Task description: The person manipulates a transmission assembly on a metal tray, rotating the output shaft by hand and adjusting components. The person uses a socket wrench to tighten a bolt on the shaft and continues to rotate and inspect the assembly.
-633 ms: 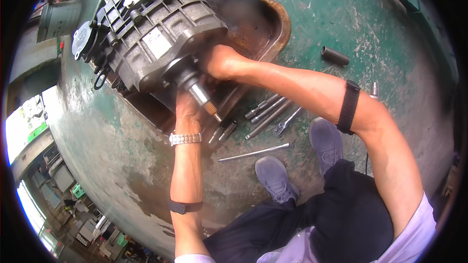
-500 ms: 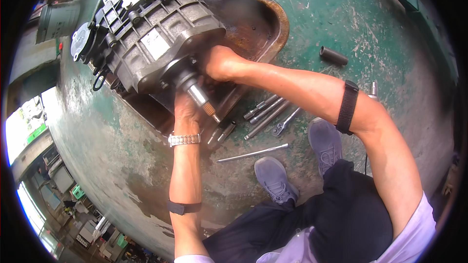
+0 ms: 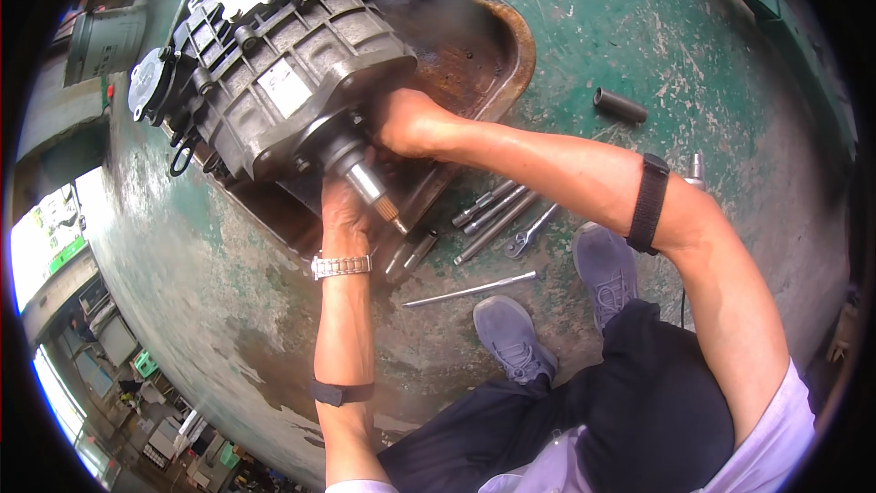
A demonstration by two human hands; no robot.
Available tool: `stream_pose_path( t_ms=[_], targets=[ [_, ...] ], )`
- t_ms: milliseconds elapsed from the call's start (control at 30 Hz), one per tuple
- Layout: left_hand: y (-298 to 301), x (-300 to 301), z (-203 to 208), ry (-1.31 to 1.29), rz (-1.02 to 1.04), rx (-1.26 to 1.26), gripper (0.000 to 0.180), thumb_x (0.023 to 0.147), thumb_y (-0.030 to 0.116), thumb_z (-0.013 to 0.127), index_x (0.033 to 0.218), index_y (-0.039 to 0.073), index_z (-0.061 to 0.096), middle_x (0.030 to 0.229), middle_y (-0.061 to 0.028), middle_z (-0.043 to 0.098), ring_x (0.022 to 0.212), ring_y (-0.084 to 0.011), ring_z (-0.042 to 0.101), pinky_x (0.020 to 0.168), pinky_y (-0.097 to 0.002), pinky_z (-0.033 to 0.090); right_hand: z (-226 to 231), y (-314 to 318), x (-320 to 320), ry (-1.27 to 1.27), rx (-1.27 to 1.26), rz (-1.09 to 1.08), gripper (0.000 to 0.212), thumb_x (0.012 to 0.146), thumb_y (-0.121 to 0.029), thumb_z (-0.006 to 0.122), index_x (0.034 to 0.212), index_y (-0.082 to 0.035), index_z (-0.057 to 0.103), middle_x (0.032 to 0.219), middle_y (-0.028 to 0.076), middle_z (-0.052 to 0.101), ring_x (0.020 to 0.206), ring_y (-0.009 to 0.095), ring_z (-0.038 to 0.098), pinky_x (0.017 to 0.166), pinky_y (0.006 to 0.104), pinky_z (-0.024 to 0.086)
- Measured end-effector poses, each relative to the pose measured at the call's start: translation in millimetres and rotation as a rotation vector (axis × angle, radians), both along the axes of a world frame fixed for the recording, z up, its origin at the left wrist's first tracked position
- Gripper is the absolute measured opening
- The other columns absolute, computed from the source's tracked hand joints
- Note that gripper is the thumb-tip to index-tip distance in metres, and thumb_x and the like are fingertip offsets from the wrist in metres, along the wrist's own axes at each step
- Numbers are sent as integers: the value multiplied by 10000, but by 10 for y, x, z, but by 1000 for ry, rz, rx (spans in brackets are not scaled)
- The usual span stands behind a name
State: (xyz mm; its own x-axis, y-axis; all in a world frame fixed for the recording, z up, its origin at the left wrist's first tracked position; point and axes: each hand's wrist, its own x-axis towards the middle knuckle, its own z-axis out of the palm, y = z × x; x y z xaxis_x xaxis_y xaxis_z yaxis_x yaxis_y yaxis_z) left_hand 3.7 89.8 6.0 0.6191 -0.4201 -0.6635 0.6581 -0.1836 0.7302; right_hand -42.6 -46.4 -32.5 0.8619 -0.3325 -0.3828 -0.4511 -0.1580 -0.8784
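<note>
A grey cast-metal gearbox (image 3: 319, 36) lies in a shallow rusty metal tray (image 3: 522, 46), its splined shaft (image 3: 368, 184) pointing down toward me. My left hand (image 3: 345, 208) reaches beneath the shaft from the near side; its fingers are hidden behind the shaft and in shadow. To the right of the shaft, my right hand (image 3: 412, 124) is curled closed against the lower part of the gearbox's end face. Whatever its fingers grip there is out of sight.
On the green floor near the tray lie several socket extension bars (image 3: 497, 219), a ratchet wrench (image 3: 522, 242), two small sockets (image 3: 420, 251) and a long thin bar (image 3: 470, 288). A dark tube (image 3: 620, 105) rests farther right. My shoes (image 3: 516, 338) are close to these tools.
The whole view has shifted very slightly. Both hands stay at the same places by the shaft, and the gearbox and tools have not visibly moved.
</note>
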Motion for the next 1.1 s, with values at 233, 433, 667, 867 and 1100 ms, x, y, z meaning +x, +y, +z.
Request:
stream_pose_path(
  t_ms=[233, 433, 667, 867, 1100],
  targets=[
    [57, 51, -136, -30, 9, 10, 189, 813, 51, 657, 988, 35, 585, 795, -67, 615, 653, -189, 621, 569, -307, 546, 112, -47, -64, 22, 60, -10, 158, 694, -64, 587, 790, 40, 656, 773, 232, 636, 769, 336, 639, 659, 382, 487],
    [62, 54, -172, -52, 11, -6, 195, 816, 66, 660, 991, 33, 580, 793, -62, 614, 647, -183, 618, 562, -301, 543, 166, -59, -65, 39, 44, -4, 171, 693, -63, 586, 805, 46, 653, 787, 237, 637, 788, 336, 640, 677, 388, 488],
    [52, 29, -162, -65, 6, -30, 211, 820, 99, 665, 997, 25, 578, 801, -73, 621, 623, -197, 616, 544, -306, 540, 166, -75, -54, -4, 9, 42, 174, 687, -59, 591, 812, 46, 650, 802, 239, 635, 801, 348, 635, 686, 385, 489],
    [79, 29, -222, -100, 48, -42, 238, 809, 128, 688, 999, 29, 586, 795, -57, 614, 611, -182, 609, 535, -305, 537, 141, -37, -48, 30, -21, -13, 185, 687, -75, 600, 824, 38, 649, 812, 238, 634, 809, 349, 633, 679, 388, 486],
    [87, 39, -286, -92, 111, -76, 244, 821, 156, 672, 1016, 35, 592, 812, -42, 606, 650, -153, 604, 557, -272, 524, 242, -86, -67, 154, -8, 128, 245, 701, -144, 552, 809, 40, 672, 888, 249, 635, 912, 361, 625, 781, 397, 505]
  ],
)
